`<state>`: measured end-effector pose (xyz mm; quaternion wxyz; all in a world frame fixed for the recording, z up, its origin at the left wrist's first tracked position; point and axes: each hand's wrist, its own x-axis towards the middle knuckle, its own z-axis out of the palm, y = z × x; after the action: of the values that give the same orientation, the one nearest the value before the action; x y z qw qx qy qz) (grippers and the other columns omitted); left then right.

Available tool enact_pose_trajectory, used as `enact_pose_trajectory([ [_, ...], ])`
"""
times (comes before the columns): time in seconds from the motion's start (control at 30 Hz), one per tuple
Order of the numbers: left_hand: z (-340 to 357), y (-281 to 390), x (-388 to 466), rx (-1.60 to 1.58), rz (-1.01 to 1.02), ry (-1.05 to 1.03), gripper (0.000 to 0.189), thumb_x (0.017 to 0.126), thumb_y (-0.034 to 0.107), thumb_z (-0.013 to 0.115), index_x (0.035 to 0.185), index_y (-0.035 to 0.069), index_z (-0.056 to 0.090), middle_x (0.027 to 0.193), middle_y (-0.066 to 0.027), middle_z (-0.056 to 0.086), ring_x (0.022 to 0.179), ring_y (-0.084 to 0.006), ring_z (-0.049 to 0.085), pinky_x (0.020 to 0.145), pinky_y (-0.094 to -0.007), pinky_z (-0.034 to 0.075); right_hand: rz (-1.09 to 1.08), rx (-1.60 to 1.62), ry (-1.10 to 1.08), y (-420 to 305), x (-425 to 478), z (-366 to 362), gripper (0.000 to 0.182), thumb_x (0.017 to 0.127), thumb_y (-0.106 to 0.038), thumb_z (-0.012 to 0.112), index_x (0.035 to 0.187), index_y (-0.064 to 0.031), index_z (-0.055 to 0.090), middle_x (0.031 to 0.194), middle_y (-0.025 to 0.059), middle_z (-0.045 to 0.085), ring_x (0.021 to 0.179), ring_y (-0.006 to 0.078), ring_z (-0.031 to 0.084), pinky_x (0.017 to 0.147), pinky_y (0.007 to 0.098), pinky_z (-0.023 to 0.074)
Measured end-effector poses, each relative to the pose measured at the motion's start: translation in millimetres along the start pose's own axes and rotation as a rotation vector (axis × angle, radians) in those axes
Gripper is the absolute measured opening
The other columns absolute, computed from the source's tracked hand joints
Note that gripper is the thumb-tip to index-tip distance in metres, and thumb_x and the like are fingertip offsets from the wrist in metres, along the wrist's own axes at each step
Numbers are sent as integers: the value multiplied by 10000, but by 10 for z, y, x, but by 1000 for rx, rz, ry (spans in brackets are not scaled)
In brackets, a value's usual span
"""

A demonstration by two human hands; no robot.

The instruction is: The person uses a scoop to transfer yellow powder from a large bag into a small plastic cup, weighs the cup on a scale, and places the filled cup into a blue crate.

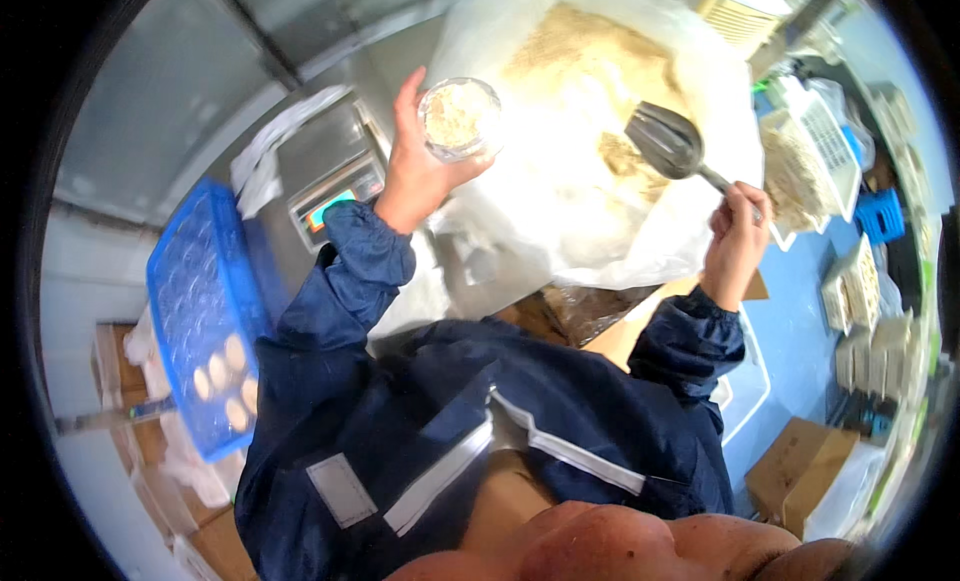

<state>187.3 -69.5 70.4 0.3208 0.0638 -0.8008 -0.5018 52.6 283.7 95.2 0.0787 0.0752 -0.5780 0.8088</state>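
Note:
My left hand [424, 168] grips a clear round cup [460, 118] that holds pale, flaky material. In my right hand [739, 232] is the handle of a metal scoop [665, 141]; its bowl hangs over a large white plastic bag [637, 262]. The bag lies wide open in front of me, with a heap of tan, loose material [585, 52] inside. Glare washes out the middle of the heap. Left of the cup stands a scale [330, 198] with a lit display and a metal platform.
At my left, a blue tray [191, 281] carries rows of clear cups, several with pale contents. A white cloth [277, 142] lies by the scale. On the right are a white basket [829, 142], a blue basket [879, 215] and a cardboard box [799, 465]. Stacked containers [874, 356] line the right side.

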Motion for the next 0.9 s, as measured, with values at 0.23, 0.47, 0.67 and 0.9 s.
enact_pose_trajectory([
  [0.23, -1211, -118, -1230, 219, -244, 120, 1157, 675, 59, 900, 1588, 82, 189, 1441, -198, 422, 1335, -286, 491, 1143, -388, 413, 30, 10, -98, 12, -213, 257, 39, 977, -24, 617, 1011, -12, 604, 737, -19, 500, 612, 49, 391, 563, 217, 313],
  [0.47, -1156, -522, -2041, 286, -302, 205, 1188, 657, 8, 902, 1588, 61, 165, 1438, -204, 448, 1334, -291, 501, 1140, -396, 419, 50, 17, -100, 64, -461, 542, 63, 979, -27, 623, 1034, 0, 609, 733, -27, 496, 605, 47, 381, 556, 219, 296],
  [0.67, -973, -832, -2265, 327, -296, 231, 1182, 647, 42, 916, 1580, 8, 191, 1434, -214, 439, 1339, -304, 481, 1139, -397, 402, 24, 27, -133, 17, -593, 587, 48, 971, -13, 625, 1018, -7, 621, 723, -27, 499, 594, 47, 374, 547, 219, 298],
  [0.9, -1018, -743, -2257, 351, -322, 199, 1053, 662, 115, 919, 1521, 13, 317, 1420, -203, 456, 1342, -349, 468, 1138, -429, 394, -15, 7, -150, -33, -712, 586, 34, 972, -25, 627, 1004, -22, 614, 723, -22, 511, 581, 43, 374, 540, 214, 298],
])
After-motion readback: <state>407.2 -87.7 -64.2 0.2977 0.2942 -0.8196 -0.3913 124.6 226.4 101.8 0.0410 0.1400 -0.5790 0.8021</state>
